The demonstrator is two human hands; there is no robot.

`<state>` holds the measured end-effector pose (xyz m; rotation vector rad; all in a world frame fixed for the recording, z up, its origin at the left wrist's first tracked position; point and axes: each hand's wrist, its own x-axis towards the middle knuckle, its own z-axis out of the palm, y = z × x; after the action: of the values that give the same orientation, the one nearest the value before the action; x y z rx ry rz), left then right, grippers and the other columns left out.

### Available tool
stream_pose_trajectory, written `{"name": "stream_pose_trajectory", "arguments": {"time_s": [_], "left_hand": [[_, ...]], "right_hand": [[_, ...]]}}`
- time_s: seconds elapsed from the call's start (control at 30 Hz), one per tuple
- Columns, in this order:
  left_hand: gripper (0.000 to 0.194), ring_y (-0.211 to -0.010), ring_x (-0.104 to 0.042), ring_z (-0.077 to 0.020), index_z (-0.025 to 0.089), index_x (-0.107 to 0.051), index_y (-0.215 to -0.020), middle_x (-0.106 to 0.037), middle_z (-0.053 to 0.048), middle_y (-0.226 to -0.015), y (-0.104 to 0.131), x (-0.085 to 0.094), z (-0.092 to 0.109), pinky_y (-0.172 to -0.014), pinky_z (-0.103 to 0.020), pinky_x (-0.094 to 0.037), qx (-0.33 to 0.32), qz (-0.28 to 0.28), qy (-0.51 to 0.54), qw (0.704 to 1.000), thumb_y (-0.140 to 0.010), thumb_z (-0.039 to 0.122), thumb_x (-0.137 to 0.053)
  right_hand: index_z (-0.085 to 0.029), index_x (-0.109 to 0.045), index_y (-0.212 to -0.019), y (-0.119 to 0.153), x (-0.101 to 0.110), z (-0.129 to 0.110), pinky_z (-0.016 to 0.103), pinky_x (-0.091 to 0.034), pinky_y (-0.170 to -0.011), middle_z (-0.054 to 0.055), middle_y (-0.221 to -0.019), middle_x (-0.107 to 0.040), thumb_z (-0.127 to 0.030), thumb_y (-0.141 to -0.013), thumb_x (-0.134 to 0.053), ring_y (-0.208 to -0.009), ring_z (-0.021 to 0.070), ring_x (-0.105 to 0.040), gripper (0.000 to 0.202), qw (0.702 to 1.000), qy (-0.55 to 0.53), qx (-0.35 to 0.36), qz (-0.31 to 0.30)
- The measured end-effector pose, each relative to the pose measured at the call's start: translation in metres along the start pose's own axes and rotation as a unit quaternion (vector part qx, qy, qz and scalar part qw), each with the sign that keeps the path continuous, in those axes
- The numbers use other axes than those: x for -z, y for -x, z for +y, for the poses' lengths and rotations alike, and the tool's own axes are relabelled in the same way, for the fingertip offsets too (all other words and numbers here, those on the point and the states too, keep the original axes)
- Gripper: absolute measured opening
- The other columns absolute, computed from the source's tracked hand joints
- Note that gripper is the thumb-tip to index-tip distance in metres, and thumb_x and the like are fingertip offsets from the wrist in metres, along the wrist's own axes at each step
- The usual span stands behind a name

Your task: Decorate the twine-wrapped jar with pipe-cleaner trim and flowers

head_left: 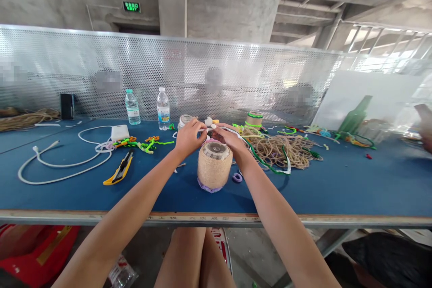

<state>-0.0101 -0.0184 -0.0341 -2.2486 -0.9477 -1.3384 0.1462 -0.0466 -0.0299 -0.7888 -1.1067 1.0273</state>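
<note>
Both hands up over the twine-wrapped jar (214, 165), left hand (189, 137) and right hand (227, 137) fingers pinched on a white pipe cleaner (211, 128): best kept taut, twisted close above the lid.

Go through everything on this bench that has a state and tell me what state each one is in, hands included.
Left hand: pinching a white strip above the jar.
Right hand: pinching the same strip.
Twine-wrapped jar: upright, wrapped in twine up to the rim.
Two water bottles: upright, capped.
Yellow utility knife: lying flat; blade cannot tell.
Loose twine: a tangled heap.
White cable: loosely looped.
Green bottle: leaning on a white board.
</note>
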Motion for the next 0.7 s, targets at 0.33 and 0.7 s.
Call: {"name": "stream_pose_trajectory", "arguments": {"time_s": [0.33,0.7], "left_hand": [[0.018,-0.086,-0.062,-0.0185,0.019,-0.064,-0.099,-0.063,-0.004,-0.091,0.0,0.003,0.003,-0.071,-0.026,-0.048,0.003,-0.013,-0.011,1.0,-0.085,0.024,-0.055],[0.014,-0.087,-0.06,-0.0183,0.017,-0.062,-0.09,-0.062,-0.005,-0.09,0.001,0.0,0.005,-0.07,-0.026,-0.048,-0.019,-0.014,-0.051,0.998,-0.09,0.026,-0.051]], "right_hand": [[-0.017,-0.067,-0.071,-0.005,0.001,0.005,0.024,-0.05,-0.06,0.001,-0.067,-0.067,-0.031,-0.063,-0.067,-0.062,0.0134,-0.063,0.016,0.996,0.088,0.018,-0.014],[-0.018,-0.067,-0.067,-0.024,0.014,0.016,0.023,-0.045,-0.058,0.001,-0.064,-0.065,-0.032,-0.067,-0.062,-0.064,0.0151,-0.06,0.015,0.957,0.275,0.091,-0.026]]}}
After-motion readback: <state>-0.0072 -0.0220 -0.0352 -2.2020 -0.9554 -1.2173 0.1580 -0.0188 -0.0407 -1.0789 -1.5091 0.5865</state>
